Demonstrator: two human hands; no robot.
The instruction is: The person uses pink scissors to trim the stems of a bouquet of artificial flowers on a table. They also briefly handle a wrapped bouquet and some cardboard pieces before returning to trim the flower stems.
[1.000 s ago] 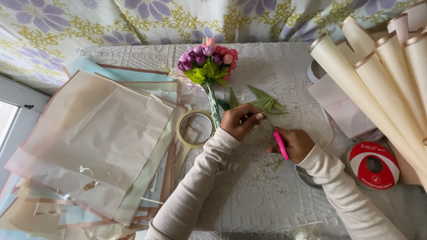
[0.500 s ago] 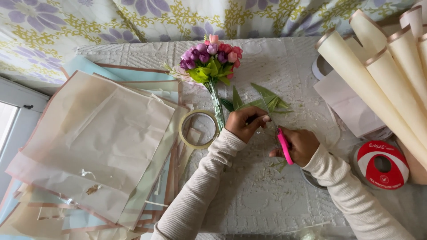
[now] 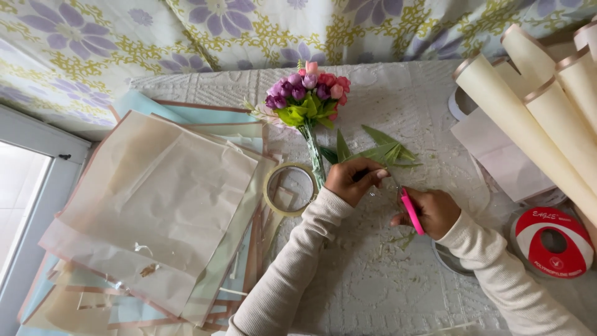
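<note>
One view only, worn on the head and looking almost straight down onto the table (image 3: 385, 292). It sits close: both forearms rise from the bottom edge, and the left hand (image 3: 353, 180) and right hand (image 3: 432, 211) sit just right of centre. The far edge of the picture takes in the floral cloth (image 3: 186, 37) behind the table. The left edge catches a white frame (image 3: 37, 186), the right edge cuts off the paper rolls (image 3: 547, 118). No second view overlaps it.
</note>
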